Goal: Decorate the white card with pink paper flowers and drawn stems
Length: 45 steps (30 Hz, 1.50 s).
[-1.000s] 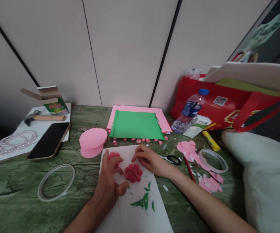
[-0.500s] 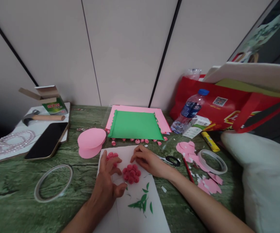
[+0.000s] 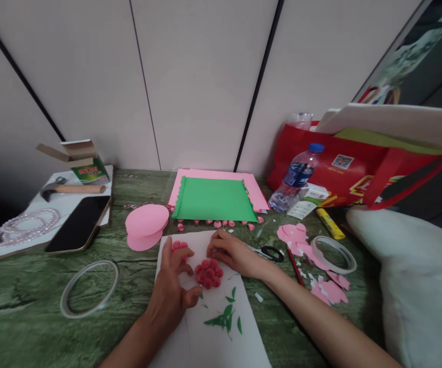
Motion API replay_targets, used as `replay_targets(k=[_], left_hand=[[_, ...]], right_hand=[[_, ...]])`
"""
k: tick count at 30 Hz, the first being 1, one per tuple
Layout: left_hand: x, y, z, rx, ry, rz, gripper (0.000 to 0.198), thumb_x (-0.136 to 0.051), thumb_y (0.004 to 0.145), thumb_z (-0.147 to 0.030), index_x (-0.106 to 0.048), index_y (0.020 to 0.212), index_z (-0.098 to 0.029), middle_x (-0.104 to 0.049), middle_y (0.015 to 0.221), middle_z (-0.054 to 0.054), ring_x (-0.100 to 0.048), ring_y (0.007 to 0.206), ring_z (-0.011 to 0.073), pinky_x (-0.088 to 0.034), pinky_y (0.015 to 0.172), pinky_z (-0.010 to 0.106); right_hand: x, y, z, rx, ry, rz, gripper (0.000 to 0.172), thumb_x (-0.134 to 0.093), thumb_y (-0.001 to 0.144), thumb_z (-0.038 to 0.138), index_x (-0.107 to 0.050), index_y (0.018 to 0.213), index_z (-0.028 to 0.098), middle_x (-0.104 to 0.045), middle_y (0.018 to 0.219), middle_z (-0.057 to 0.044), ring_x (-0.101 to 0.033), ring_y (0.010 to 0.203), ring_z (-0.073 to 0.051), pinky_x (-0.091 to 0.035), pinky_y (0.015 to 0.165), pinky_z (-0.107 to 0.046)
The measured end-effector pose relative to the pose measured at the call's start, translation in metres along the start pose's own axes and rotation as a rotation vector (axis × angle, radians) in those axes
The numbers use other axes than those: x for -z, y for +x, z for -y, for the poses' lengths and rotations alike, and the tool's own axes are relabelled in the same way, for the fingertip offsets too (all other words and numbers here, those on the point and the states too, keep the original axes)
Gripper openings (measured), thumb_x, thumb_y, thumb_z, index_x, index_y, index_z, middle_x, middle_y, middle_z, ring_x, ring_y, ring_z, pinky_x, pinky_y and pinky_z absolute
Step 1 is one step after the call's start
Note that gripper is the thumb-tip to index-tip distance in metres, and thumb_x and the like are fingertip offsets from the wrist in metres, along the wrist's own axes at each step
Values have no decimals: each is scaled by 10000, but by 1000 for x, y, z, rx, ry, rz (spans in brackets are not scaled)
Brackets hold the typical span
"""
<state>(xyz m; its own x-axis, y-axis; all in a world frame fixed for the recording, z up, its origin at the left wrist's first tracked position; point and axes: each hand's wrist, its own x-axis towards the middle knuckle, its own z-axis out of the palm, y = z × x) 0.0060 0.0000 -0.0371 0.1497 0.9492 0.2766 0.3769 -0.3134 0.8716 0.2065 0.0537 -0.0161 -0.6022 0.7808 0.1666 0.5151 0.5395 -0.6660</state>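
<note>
A white sheet of paper point(image 3: 205, 350) lies before me, with a cluster of rolled pink paper flowers point(image 3: 208, 274) on it and cut green paper leaves point(image 3: 221, 321) below that. My left hand point(image 3: 172, 283) rests over the sheet's left side, fingers spread and thumb apart, and no object shows in its grasp. Its fingers partly cover a second pink flower cluster point(image 3: 179, 246). Near the sheet's upper right edge is my right hand point(image 3: 230, 251), its fingers bent and bunched together just above the uncovered cluster. Whatever its fingertips hold, if anything, is hidden.
Green card point(image 3: 215, 199) lies at the back with small pink rolls along its front edge. Pink ovals point(image 3: 146, 220), a tape roll point(image 3: 65, 296) and a phone point(image 3: 78, 225) are left. Scissors point(image 3: 272, 253), pink scraps point(image 3: 330, 291), a glue stick point(image 3: 330, 223) and a bottle point(image 3: 295, 179) are right.
The whole view has shifted slightly. Both hands keep nearly the same places and poses over the sheet, and the flower clusters and leaves show no visible movement on it.
</note>
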Motion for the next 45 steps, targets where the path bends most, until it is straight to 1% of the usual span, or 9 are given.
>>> replay_targets(k=[6, 13, 17, 21, 29, 32, 37, 40, 45], left_hand=[[3, 1, -8, -27, -18, 26, 734, -559, 682, -318, -221, 1330, -241, -407, 1245, 160, -607, 696, 151, -424, 343, 173], [2, 1, -4, -22, -23, -2, 696, -565, 652, -307, -312, 1295, -224, -511, 1128, 114, -617, 679, 161, -429, 340, 183], [3, 2, -9, -15, -46, 15, 780, -573, 672, -333, -206, 1346, -190, -523, 1080, 120, -609, 683, 167, -447, 356, 209], [4, 2, -15, 38, -37, 40, 794, -576, 674, -369, -199, 1350, -191, -517, 1108, 134, -605, 697, 183, -442, 338, 225], [5, 2, -7, -81, 61, 23, 640, -555, 699, -367, -351, 1269, -162, -542, 1086, 123, -612, 661, 164, -485, 411, 259], [5, 2, -4, -102, 77, 40, 631, -545, 712, -380, -345, 1261, -141, -534, 1085, 133, -607, 666, 162, -506, 463, 285], [6, 2, -10, -63, 67, 41, 648, -548, 701, -391, -351, 1259, -129, -547, 1067, 139, -600, 661, 174, -526, 512, 334], [6, 2, -14, -30, 52, 36, 637, -544, 693, -370, -360, 1258, -139, -547, 1073, 133, -603, 681, 176, -528, 511, 324], [6, 2, -15, -3, 33, 42, 667, -553, 675, -314, -328, 1287, -175, -536, 1102, 127, -595, 693, 165, -504, 450, 276]], right_hand=[[6, 6, 2, 13, -65, 65, 109, -545, 840, 114, -631, 883, 165, -503, 911, -47, -510, 849, -146, -408, 761, -252], [22, 29, 15, -17, -253, 329, 83, -596, 813, 174, -656, 868, 155, -511, 901, -63, -526, 811, -156, -397, 708, -241], [21, 34, 13, -9, -340, 375, 103, -583, 815, 196, -656, 883, 171, -503, 916, -66, -522, 746, -146, -384, 636, -228], [20, 32, 12, -8, -349, 363, 108, -572, 822, 202, -651, 889, 172, -493, 917, -65, -517, 736, -141, -393, 644, -230], [24, 28, 10, 30, -180, 230, 117, -505, 840, 124, -611, 790, 130, -538, 848, -64, -509, 753, -140, -404, 680, -235], [41, 24, 1, -93, -171, 68, 137, -468, 840, 97, -589, 786, 133, -584, 745, -35, -511, 670, -124, -380, 621, -216], [83, 11, -15, -399, -515, -256, 87, -577, 748, 89, -612, 797, 151, -641, 773, -59, -552, 697, -159, -343, 613, -234], [90, 8, -16, -458, -547, -210, 77, -599, 743, 127, -651, 761, 181, -656, 704, -48, -564, 652, -168, -329, 583, -241], [67, 19, -11, -211, -278, -33, 134, -583, 769, 118, -698, 801, 179, -674, 737, -25, -582, 655, -137, -375, 609, -217]])
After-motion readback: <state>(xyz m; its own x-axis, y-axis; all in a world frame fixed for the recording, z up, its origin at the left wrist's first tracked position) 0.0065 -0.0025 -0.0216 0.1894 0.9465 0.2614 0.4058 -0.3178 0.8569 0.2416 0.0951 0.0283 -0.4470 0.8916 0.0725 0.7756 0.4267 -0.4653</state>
